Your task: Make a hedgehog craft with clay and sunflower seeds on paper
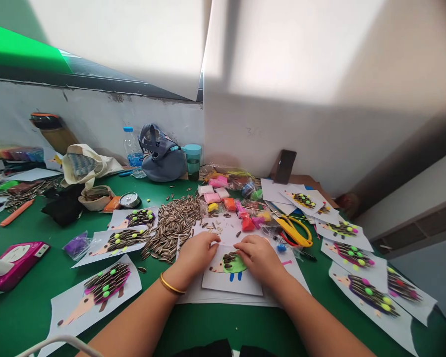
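A small white sheet lies in front of me with a hedgehog figure of light green modelling clay, a pale face and blue feet. Several striped sunflower seeds stick in the upper left of the green clay. My left hand rests at the sheet's upper left, fingers curled and pressed together. Over the right side of the green body, my right hand is closed in a pinch, its fingertips next to the clay. Whatever either hand's fingertips hold is too small or hidden to make out. A heap of sunflower seeds lies left of the sheet.
Finished-looking seed hedgehogs on paper lie left, more sheets right. Clay packets and yellow-handled scissors lie beyond my hands. A bottle, blue bag, cup and phone stand along the wall.
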A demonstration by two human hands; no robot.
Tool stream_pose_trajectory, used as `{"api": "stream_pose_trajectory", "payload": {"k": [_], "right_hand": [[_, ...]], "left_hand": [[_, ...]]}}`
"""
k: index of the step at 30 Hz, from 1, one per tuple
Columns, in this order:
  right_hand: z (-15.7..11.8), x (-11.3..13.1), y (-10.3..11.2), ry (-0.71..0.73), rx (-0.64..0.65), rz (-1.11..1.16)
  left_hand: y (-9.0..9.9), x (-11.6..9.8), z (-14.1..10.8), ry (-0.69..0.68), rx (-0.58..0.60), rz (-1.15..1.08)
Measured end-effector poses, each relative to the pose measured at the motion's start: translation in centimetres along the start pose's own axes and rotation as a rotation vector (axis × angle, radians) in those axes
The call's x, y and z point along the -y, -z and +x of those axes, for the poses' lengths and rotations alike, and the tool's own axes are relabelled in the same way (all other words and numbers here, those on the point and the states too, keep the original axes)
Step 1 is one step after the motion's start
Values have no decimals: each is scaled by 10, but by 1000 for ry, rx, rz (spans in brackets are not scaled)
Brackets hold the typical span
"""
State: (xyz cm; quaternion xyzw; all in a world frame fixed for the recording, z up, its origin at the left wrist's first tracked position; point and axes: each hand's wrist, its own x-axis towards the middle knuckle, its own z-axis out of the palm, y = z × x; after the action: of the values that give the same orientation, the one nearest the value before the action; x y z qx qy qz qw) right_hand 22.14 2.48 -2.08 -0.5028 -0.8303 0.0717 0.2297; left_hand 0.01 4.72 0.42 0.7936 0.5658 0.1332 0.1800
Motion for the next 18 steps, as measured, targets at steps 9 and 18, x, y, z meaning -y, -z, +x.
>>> {"api": "stream_pose_trajectory", "payload": {"k": [9,18], "right_hand": [[1,1,5,-19,-55,61],[0,8,10,-24,-159,154]], "left_hand": [[5,5,15,149,-59,229],[6,1,16,179,-174,27]]}}
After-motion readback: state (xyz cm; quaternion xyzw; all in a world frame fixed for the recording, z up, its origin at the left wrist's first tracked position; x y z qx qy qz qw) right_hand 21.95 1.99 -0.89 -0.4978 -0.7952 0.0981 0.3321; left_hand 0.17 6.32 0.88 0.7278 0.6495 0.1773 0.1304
